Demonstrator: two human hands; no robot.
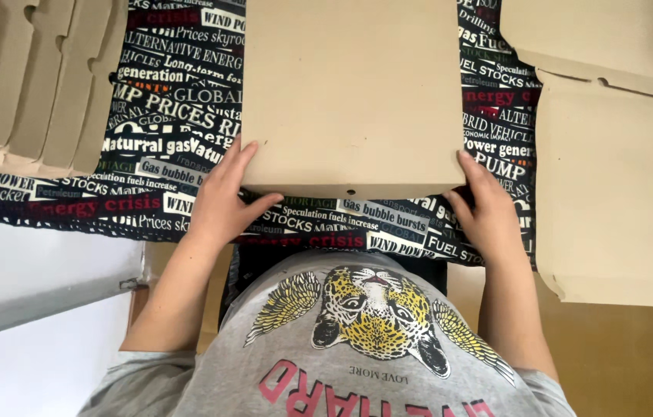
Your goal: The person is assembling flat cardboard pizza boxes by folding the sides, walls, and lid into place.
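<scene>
A flat, closed cardboard box point(353, 96) lies mid-bench on a black printed cloth point(164, 116); the left hand point(222, 197) and right hand point(485, 208) grip its near corners, fingers curled; unfolded blanks point(29, 77) stacked left; another flat sheet point(620, 193) right.
</scene>
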